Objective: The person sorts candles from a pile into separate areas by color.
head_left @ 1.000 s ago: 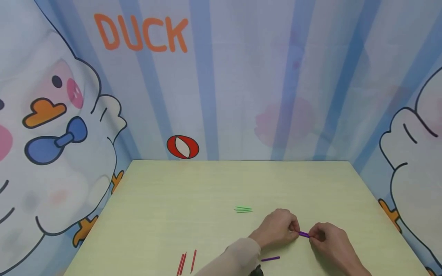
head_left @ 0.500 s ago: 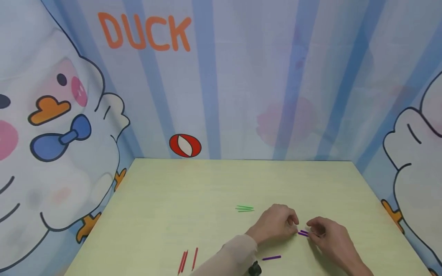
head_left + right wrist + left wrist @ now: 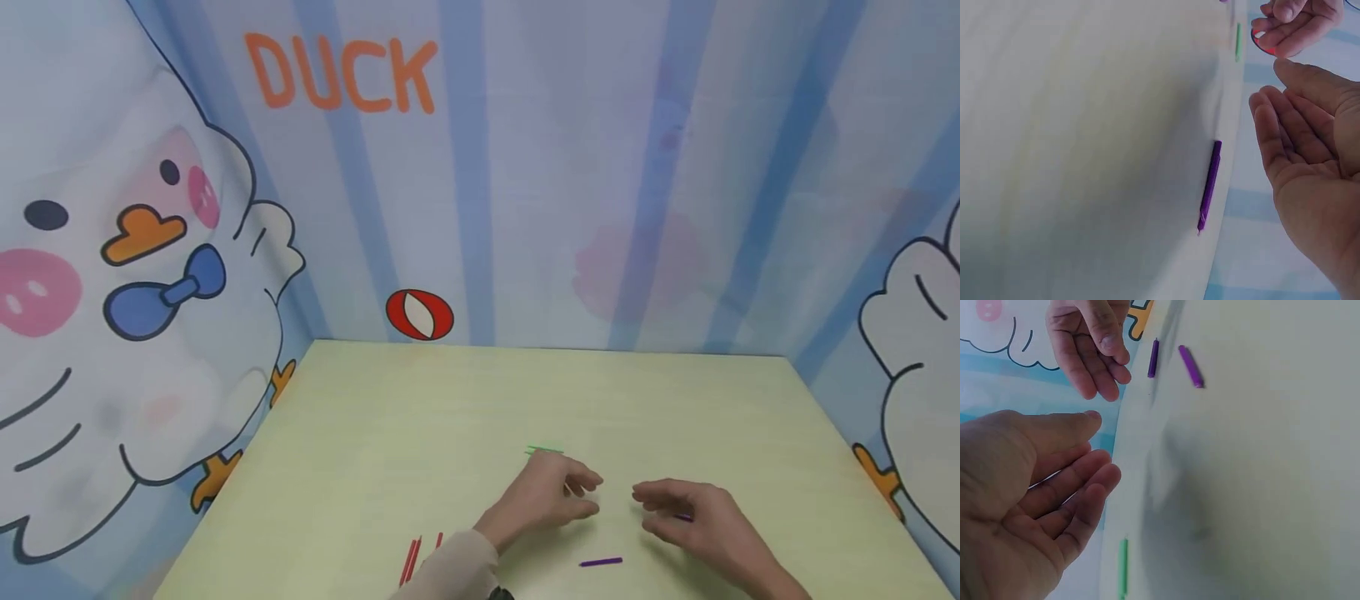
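My left hand (image 3: 543, 493) is over the table with its fingers loosely spread, holding nothing. To its right my right hand (image 3: 697, 512) has its fingers relaxed and apart. Partly behind the right fingers shows a bit of purple candle (image 3: 684, 517); in the right wrist view this purple candle (image 3: 1210, 186), thin with a wick at one end, lies on the table apart from the hand. It may be two lying together. Another purple candle (image 3: 601, 562) lies nearer the front. Green candles (image 3: 545, 449) lie behind the left hand, partly hidden by it.
Several thin red candles (image 3: 411, 560) lie at the front, partly covered by the left sleeve (image 3: 459, 567). The pale yellow table (image 3: 420, 417) ends at a striped cloth backdrop (image 3: 525, 208) with printed ducks on both sides.
Both hands have let go of the purple candles between them. The left hand has drawn away to the left, its fingers opening; the right hand's fingers have opened too. The view has shifted slightly.
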